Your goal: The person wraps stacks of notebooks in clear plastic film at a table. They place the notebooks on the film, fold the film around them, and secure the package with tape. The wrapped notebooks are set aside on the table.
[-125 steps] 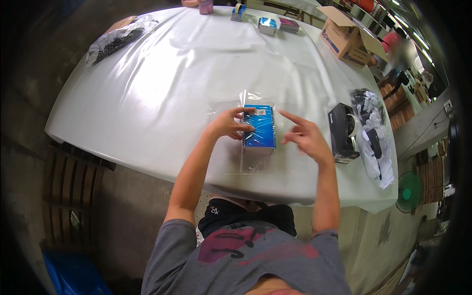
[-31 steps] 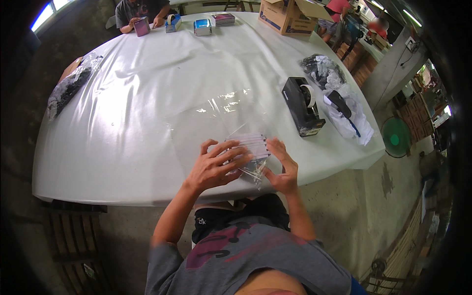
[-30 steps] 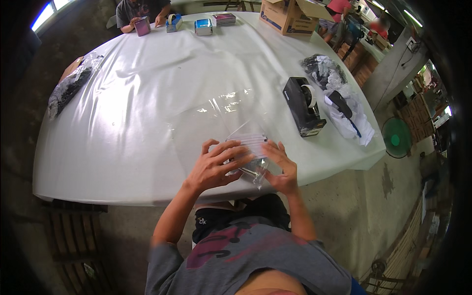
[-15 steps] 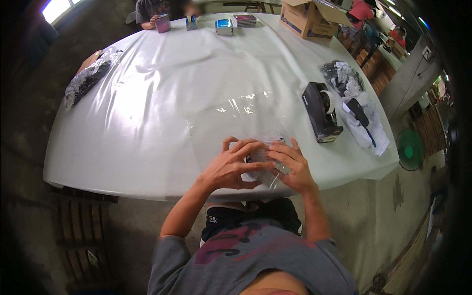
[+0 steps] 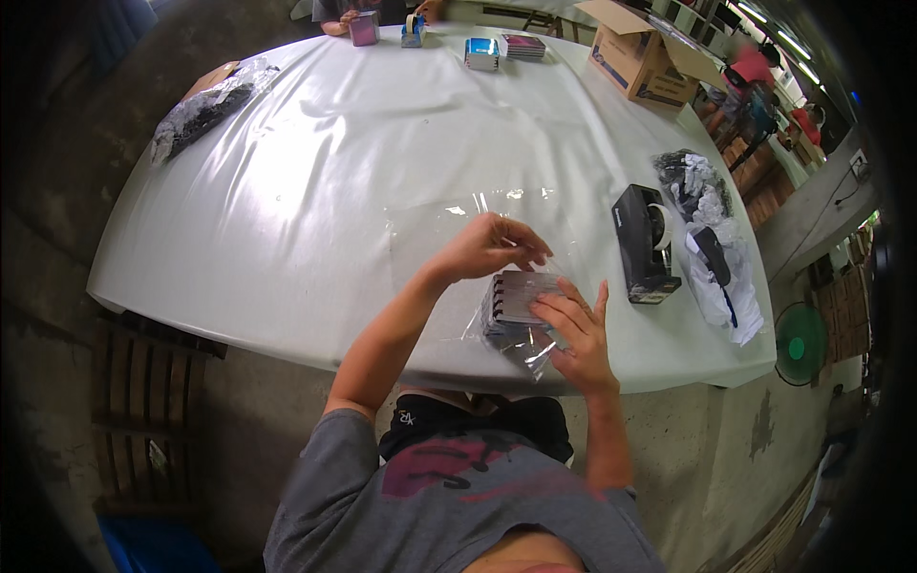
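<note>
A small spiral-bound notebook (image 5: 517, 298) lies inside a clear plastic sleeve (image 5: 497, 336) near the front edge of the white table (image 5: 315, 172). My right hand (image 5: 571, 329) presses flat on the notebook's right side, holding it down. Just beyond the notebook, my left hand (image 5: 487, 248) pinches the upper flap of the clear sleeve and lifts it. More clear film (image 5: 458, 215) lies spread on the table behind my hands.
A black tape dispenser (image 5: 642, 244) stands to the right, beside plastic bags of dark items (image 5: 712, 253). A bagged dark bundle (image 5: 201, 105) lies at the far left. Small boxes (image 5: 482, 53) and a cardboard carton (image 5: 640, 57) sit at the far edge, where another person's hands work.
My left hand has come off the notebook and risen with the sleeve's flap. My right hand has stayed on the notebook. The view shifted slightly.
</note>
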`<control>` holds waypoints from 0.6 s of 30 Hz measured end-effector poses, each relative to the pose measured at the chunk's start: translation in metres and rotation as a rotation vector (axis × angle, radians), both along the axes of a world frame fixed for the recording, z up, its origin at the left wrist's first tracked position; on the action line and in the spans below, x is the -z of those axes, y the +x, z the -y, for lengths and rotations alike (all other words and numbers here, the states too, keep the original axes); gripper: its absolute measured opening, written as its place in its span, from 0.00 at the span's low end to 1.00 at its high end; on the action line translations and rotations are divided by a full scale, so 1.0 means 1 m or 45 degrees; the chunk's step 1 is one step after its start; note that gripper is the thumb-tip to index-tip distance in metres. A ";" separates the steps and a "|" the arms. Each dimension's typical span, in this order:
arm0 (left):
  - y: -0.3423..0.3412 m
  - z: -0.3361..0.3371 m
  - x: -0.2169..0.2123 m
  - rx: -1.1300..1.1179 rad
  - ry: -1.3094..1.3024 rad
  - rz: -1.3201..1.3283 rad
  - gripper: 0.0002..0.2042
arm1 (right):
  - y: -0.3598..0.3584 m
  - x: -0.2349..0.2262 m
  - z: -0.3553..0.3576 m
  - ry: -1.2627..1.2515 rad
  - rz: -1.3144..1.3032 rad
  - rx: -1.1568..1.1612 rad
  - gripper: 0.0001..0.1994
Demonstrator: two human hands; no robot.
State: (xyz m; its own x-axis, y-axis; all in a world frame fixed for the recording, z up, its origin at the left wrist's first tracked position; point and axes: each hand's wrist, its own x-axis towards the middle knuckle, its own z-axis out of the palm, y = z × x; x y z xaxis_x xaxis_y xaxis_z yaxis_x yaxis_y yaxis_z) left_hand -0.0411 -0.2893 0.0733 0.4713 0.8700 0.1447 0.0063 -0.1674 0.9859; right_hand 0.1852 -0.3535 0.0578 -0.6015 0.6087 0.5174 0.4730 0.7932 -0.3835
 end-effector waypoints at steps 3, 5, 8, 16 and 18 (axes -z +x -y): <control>0.003 -0.003 -0.013 -0.040 -0.051 0.013 0.07 | -0.001 0.000 0.000 -0.019 -0.013 -0.003 0.23; 0.003 -0.003 -0.015 -0.093 -0.053 0.014 0.07 | -0.001 -0.001 -0.001 -0.033 -0.016 -0.005 0.23; 0.003 0.001 -0.015 -0.396 0.018 0.171 0.08 | -0.002 -0.002 -0.001 -0.035 -0.009 -0.003 0.22; -0.037 0.065 -0.008 -0.359 1.205 -0.430 0.19 | 0.004 0.015 -0.002 -0.068 -0.171 -0.027 0.26; -0.032 0.082 -0.003 -0.272 1.194 -0.676 0.21 | 0.005 0.023 0.004 -0.103 -0.458 0.008 0.30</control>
